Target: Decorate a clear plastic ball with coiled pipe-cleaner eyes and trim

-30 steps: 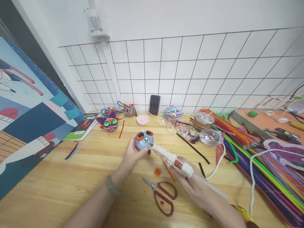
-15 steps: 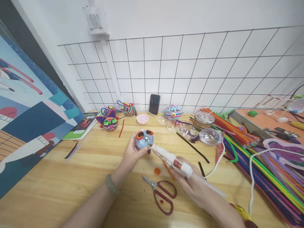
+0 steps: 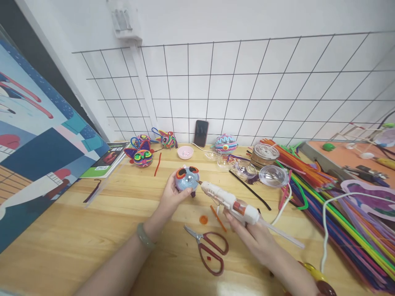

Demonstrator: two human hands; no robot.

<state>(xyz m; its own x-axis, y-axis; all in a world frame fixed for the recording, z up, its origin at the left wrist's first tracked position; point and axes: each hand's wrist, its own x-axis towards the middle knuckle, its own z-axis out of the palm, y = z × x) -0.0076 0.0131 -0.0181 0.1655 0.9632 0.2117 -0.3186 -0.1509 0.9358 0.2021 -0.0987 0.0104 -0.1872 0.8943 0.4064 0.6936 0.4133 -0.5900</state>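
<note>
My left hand (image 3: 170,196) is wrapped round a light-blue ball (image 3: 187,179) with two orange-and-black ovals on its top and something dark purple under it. In my right hand (image 3: 247,236) is a white hot glue gun (image 3: 226,200) with a clear glue stick (image 3: 285,236) out of its back. The gun's nozzle points left, at the right side of the ball; whether it touches I cannot tell. Below, on the wood, lie red-handled scissors (image 3: 208,248), an orange disc (image 3: 203,220) and an orange strip of pipe cleaner (image 3: 218,218).
Bundles of coloured pipe cleaners (image 3: 336,230) fill the right side, with a white cord (image 3: 325,230) over them. Clear plastic half-shells (image 3: 274,176), a pink dish (image 3: 185,152), a phone (image 3: 201,132) and several decorated balls (image 3: 142,157) stand along the back. An illustrated board (image 3: 46,152) leans at left.
The glue gun has drawn back slightly to the right, its nozzle a little farther from the middle of the ball. My left hand keeps the ball in nearly the same place.
</note>
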